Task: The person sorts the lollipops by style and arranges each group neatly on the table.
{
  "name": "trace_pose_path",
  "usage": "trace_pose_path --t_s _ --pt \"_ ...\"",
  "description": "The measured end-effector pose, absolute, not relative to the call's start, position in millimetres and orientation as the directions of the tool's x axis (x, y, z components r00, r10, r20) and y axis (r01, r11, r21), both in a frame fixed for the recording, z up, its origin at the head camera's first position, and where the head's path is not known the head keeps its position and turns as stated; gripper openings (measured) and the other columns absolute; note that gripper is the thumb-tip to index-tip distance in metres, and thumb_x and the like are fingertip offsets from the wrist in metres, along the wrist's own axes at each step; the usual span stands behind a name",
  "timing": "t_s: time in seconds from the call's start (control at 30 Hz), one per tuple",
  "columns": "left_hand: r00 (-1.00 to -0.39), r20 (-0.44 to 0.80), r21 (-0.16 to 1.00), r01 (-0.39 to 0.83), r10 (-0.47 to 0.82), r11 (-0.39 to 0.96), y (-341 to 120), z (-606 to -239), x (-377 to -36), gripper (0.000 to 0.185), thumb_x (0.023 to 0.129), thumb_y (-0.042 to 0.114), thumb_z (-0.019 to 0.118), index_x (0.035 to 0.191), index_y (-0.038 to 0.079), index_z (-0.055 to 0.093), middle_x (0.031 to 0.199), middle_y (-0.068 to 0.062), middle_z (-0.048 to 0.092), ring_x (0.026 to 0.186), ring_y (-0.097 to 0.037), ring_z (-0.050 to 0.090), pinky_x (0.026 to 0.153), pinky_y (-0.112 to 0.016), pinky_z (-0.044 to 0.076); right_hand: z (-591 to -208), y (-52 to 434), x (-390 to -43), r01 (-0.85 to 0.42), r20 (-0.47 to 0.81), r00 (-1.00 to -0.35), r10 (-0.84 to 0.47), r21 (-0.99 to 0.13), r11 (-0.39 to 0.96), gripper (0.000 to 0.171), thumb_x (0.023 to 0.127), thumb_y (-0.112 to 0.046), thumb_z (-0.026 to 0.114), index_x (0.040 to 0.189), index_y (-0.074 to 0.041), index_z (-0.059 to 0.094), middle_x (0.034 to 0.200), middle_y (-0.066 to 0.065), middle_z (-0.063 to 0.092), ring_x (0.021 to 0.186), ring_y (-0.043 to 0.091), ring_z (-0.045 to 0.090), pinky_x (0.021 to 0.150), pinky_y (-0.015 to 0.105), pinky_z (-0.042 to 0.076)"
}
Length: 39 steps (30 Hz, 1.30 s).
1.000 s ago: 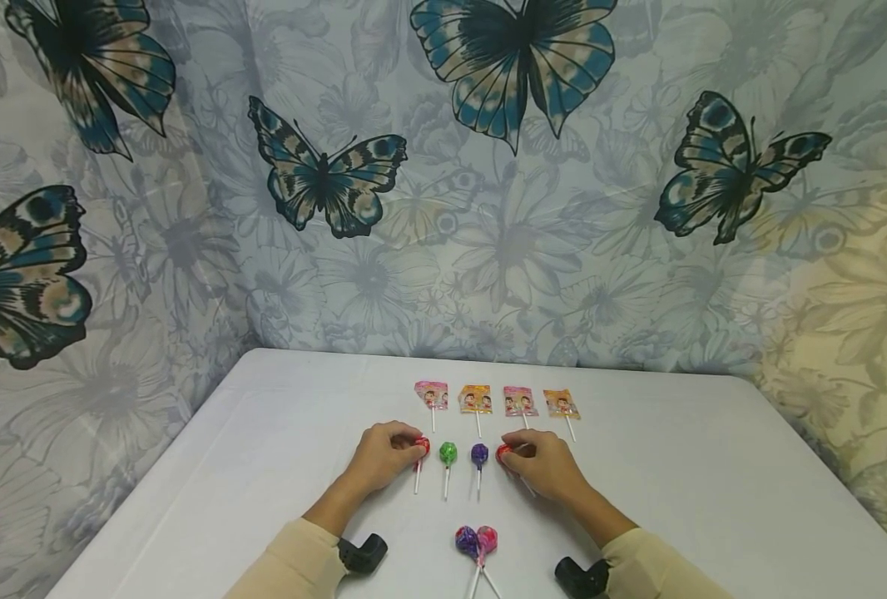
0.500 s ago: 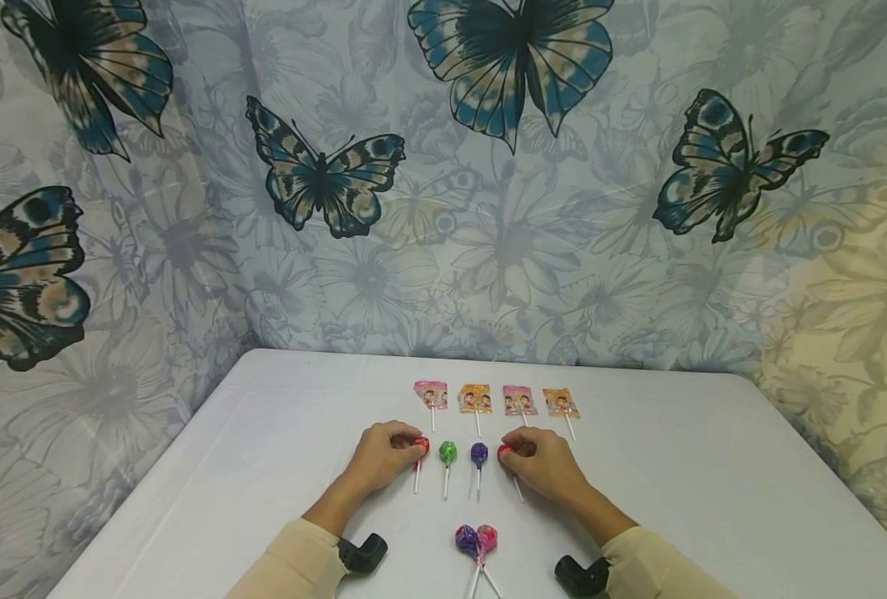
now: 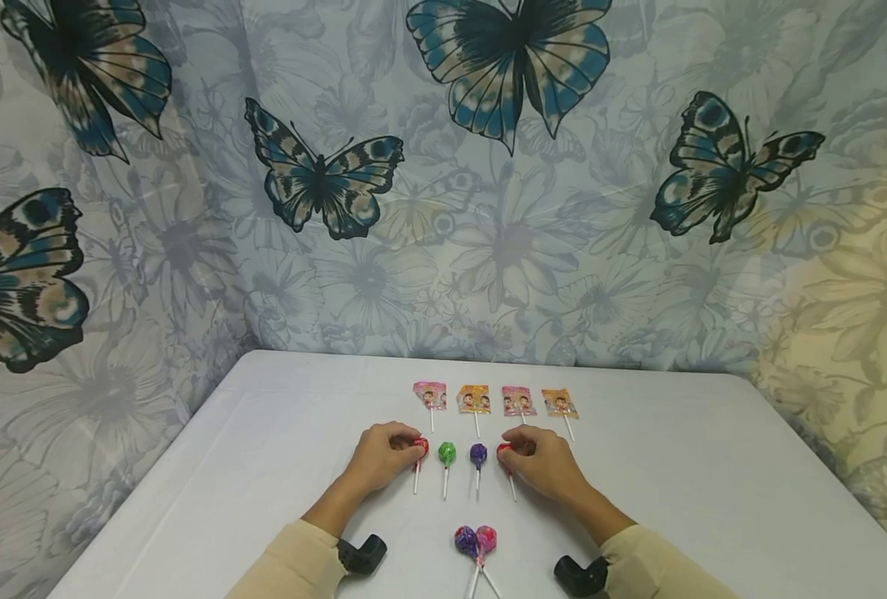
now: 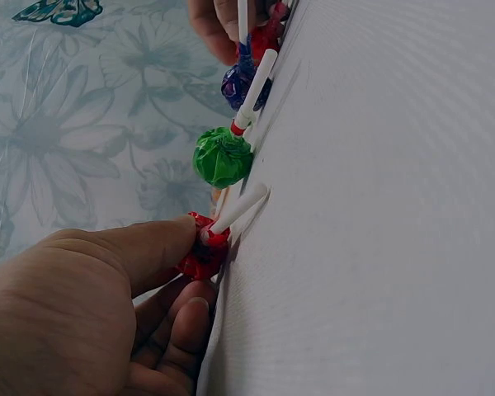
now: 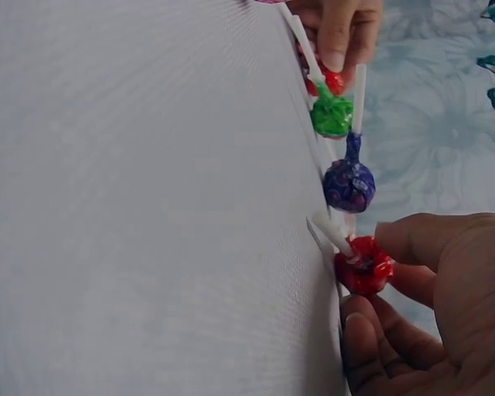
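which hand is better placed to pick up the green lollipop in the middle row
Left, probably. The left hand pinches the red lollipop right beside the green lollipop. The right hand has the purple lollipop between it and the green one. Either hand must first let go.

No words, brands or numbers can be read; the four flat lollipop wrappers [image 3: 496, 400] at twelve o'clock show only small cartoon pictures.

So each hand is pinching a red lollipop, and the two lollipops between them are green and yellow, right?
Not quite. Between the left hand and right hand, each pinching a red lollipop, lie a green lollipop and a purple lollipop, not yellow; the head view shows it.
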State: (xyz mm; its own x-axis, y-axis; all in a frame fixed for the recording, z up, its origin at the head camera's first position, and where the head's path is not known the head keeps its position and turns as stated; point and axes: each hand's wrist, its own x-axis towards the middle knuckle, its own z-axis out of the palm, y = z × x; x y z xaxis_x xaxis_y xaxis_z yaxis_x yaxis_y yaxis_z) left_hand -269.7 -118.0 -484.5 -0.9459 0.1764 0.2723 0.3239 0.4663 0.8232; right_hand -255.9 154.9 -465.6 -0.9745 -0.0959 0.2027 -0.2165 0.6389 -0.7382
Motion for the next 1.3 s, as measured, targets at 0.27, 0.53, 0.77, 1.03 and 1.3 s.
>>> trace_pose_path --t_s 0.27,0.53,0.77,1.03,1.3 --pt "-0.944 0.281 0.825 0.33 0.175 0.458 -116.9 -483.1 -268.5 0.017 0.08 0.009 0.079 0.094 0.002 0.073 0.077 0.004 0.063 0.067 -0.01 0.055 0.059 -0.024 0.046 -456.1 159.3 -250.1 -0.211 0.206 -0.975 -0.086 -0.721 0.66 0.024 0.081 -0.014 0.077 0.103 -0.007 0.071 0.093 0.0 0.068 0.078 0.014 0.062 0.064 0.032 0.049" --pt "-0.944 0.278 0.822 0.329 0.176 0.465 -116.5 -481.5 -267.8 0.017 0.08 0.009 0.079 0.094 0.002 0.073 0.076 0.004 0.062 0.067 -0.01 0.054 0.059 -0.024 0.046 -435.1 164.6 -235.9 -0.274 0.272 -0.956 -0.106 -0.707 0.652 0.028 0.081 -0.017 0.079 0.106 -0.007 0.071 0.097 0.004 0.068 0.081 0.016 0.062 0.066 0.033 0.049" --pt "-0.945 0.272 0.827 0.327 0.182 0.458 -116.8 -482.5 -268.8 0.017 0.08 0.009 0.079 0.094 0.002 0.073 0.076 0.003 0.062 0.067 -0.01 0.054 0.059 -0.024 0.046 -418.5 165.0 -211.6 -0.353 0.343 -0.929 -0.138 -0.709 0.611 0.027 0.08 -0.013 0.08 0.106 -0.012 0.072 0.098 -0.003 0.067 0.083 0.016 0.059 0.07 0.032 0.05" --pt "-0.941 0.282 0.818 0.337 0.186 0.466 -118.4 -484.4 -268.7 0.017 0.08 0.011 0.079 0.094 0.003 0.073 0.076 0.004 0.062 0.067 -0.01 0.054 0.059 -0.025 0.046 -401.4 158.1 -180.9 -0.348 0.331 -0.933 -0.14 -0.737 0.579 0.025 0.081 -0.019 0.079 0.104 -0.021 0.071 0.098 -0.012 0.063 0.085 0.017 0.057 0.07 0.033 0.049" --pt "-0.941 0.284 0.812 0.339 0.186 0.475 -118.7 -481.8 -268.0 0.016 0.081 0.011 0.079 0.095 0.004 0.073 0.076 0.005 0.062 0.068 -0.011 0.055 0.059 -0.025 0.046 -395.6 149.8 -156.0 -0.3 0.275 -0.954 -0.124 -0.823 0.482 0.024 0.08 -0.015 0.079 0.102 -0.021 0.071 0.096 -0.009 0.063 0.087 0.018 0.057 0.072 0.028 0.049"
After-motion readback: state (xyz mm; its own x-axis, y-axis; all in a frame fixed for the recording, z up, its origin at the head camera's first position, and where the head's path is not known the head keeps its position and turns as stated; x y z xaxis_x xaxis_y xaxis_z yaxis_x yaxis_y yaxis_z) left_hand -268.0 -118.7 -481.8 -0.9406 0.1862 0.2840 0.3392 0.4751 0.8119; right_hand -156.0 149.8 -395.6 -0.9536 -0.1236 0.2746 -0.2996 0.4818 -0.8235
